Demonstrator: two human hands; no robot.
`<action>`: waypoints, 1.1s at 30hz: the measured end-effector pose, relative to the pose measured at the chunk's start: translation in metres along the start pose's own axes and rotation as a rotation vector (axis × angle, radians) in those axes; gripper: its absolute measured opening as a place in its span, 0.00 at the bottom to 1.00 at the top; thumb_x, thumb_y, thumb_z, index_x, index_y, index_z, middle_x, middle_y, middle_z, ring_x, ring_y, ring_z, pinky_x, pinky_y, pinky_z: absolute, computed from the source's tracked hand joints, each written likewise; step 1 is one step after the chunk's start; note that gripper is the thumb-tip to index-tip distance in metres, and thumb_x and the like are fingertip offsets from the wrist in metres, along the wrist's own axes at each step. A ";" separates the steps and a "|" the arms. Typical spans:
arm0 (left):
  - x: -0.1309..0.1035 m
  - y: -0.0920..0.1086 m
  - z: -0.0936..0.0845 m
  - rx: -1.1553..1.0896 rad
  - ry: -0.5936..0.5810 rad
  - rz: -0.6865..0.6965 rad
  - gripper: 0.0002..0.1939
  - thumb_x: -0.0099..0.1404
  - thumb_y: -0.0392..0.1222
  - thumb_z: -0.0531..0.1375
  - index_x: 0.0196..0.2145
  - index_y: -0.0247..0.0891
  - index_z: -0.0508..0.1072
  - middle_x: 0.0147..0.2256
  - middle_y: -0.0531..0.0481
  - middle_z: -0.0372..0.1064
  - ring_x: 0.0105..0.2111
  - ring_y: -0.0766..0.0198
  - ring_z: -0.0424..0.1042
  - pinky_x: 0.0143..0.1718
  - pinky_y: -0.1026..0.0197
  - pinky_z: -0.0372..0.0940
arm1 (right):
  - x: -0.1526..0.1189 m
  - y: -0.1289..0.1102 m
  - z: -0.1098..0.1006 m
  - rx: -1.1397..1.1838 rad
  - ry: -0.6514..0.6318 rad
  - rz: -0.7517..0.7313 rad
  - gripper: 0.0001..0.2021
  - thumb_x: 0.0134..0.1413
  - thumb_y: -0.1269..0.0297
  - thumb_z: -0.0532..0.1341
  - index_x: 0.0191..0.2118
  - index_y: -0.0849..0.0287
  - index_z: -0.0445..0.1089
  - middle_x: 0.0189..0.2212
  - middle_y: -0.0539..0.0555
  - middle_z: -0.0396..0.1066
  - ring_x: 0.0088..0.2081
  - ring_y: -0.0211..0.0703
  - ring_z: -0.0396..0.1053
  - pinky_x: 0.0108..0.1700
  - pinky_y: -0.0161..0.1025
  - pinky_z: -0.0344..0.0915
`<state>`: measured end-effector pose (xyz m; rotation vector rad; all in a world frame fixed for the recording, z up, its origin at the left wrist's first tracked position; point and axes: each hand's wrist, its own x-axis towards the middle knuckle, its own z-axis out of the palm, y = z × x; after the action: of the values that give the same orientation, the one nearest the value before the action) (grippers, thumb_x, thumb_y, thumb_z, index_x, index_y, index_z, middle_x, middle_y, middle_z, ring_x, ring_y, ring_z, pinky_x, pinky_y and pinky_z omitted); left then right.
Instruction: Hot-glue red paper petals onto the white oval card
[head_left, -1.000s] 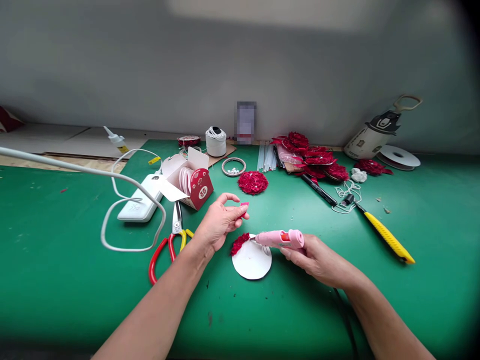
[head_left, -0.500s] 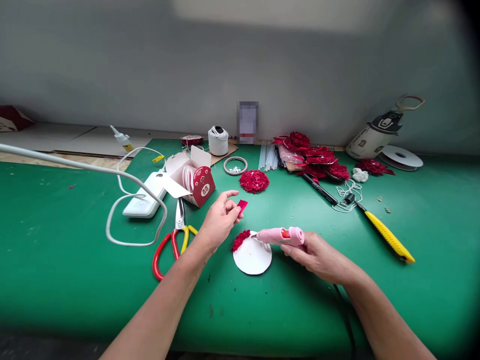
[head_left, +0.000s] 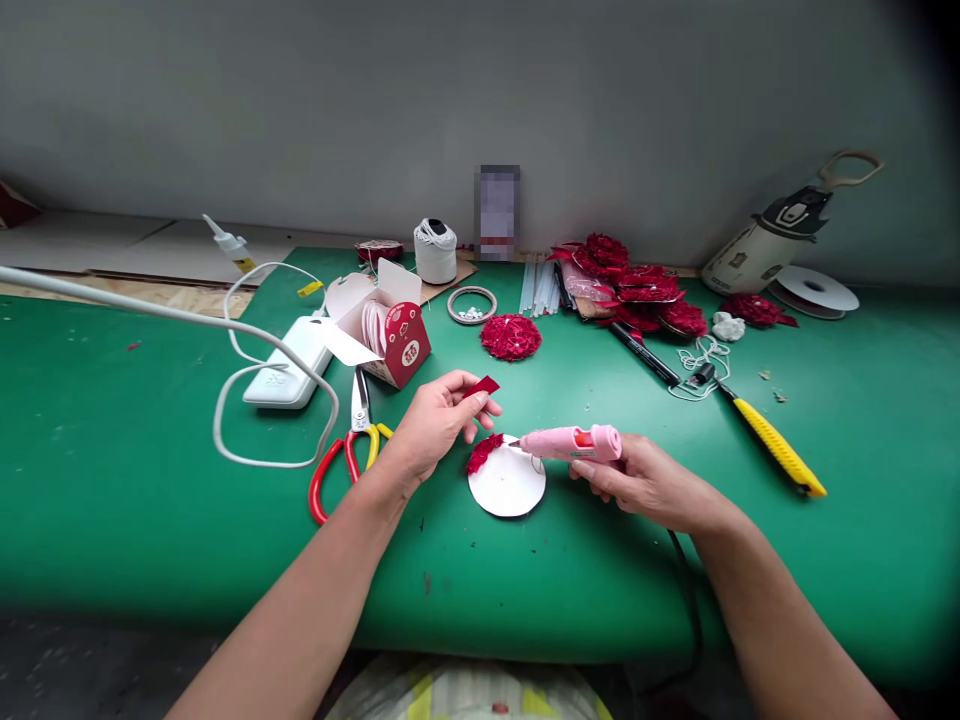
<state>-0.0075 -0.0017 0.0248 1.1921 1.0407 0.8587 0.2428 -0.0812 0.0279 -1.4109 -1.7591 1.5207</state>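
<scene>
A small piece of red ribbon [head_left: 482, 386] is pinched between the thumb and fingers of my left hand [head_left: 444, 418]. Closed round a pink hot glue gun [head_left: 562, 443] is my right hand [head_left: 637, 477]; the gun's tip points left, at the upper edge of a white disc [head_left: 508, 485]. That disc lies flat on the green table, and a cluster of red ribbon pieces [head_left: 485, 452] covers its upper left rim. Just beyond my left hand rests a round red ribbon rosette [head_left: 511, 337].
Scissors [head_left: 360, 425], an open red box [head_left: 405, 340] and a white power bank [head_left: 289, 365] with a looping cable stand left. To the right are a pile of red rosettes [head_left: 645, 285], a black marker [head_left: 643, 353], a yellow-handled cutter [head_left: 776, 445] and a tilted bottle [head_left: 761, 240].
The whole view has shifted, so the table sits higher. My left hand has turned the ribbon piece flatter. The glue gun's tip has drawn slightly right along the disc's edge.
</scene>
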 end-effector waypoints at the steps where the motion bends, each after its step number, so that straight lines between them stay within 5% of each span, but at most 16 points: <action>1: -0.001 0.001 0.001 0.000 -0.004 0.007 0.10 0.58 0.44 0.64 0.34 0.35 0.71 0.30 0.46 0.75 0.25 0.66 0.71 0.20 0.67 0.60 | 0.000 0.000 0.000 0.004 0.000 0.001 0.15 0.63 0.50 0.57 0.40 0.58 0.71 0.22 0.46 0.57 0.22 0.34 0.52 0.21 0.32 0.51; 12: -0.005 0.001 0.004 0.063 0.093 -0.032 0.08 0.53 0.39 0.65 0.32 0.33 0.77 0.21 0.51 0.71 0.18 0.70 0.63 0.18 0.68 0.55 | -0.009 -0.005 -0.006 0.134 0.101 0.098 0.20 0.60 0.47 0.59 0.39 0.61 0.72 0.25 0.51 0.65 0.21 0.34 0.56 0.20 0.32 0.54; 18: -0.008 -0.003 0.012 0.113 -0.007 -0.051 0.10 0.58 0.40 0.60 0.35 0.33 0.77 0.21 0.51 0.70 0.18 0.70 0.60 0.20 0.67 0.57 | -0.006 -0.011 0.003 0.199 0.200 0.014 0.23 0.60 0.43 0.57 0.39 0.63 0.70 0.24 0.52 0.64 0.22 0.35 0.58 0.20 0.32 0.54; 27: -0.012 0.003 0.011 -0.096 -0.161 -0.129 0.08 0.61 0.41 0.62 0.36 0.33 0.76 0.27 0.50 0.71 0.21 0.74 0.58 0.22 0.69 0.54 | -0.004 -0.007 0.014 0.116 0.285 -0.019 0.22 0.60 0.46 0.57 0.39 0.64 0.70 0.25 0.53 0.64 0.22 0.35 0.58 0.20 0.33 0.54; 33: -0.010 0.000 0.009 -0.156 -0.175 -0.186 0.08 0.62 0.40 0.61 0.35 0.31 0.74 0.28 0.48 0.71 0.21 0.75 0.59 0.21 0.70 0.52 | -0.004 -0.004 0.016 0.108 0.301 -0.045 0.20 0.61 0.48 0.57 0.39 0.64 0.70 0.24 0.52 0.63 0.23 0.35 0.58 0.20 0.33 0.54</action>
<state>-0.0025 -0.0140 0.0274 1.0032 0.9091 0.6654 0.2292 -0.0916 0.0275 -1.4490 -1.4955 1.2825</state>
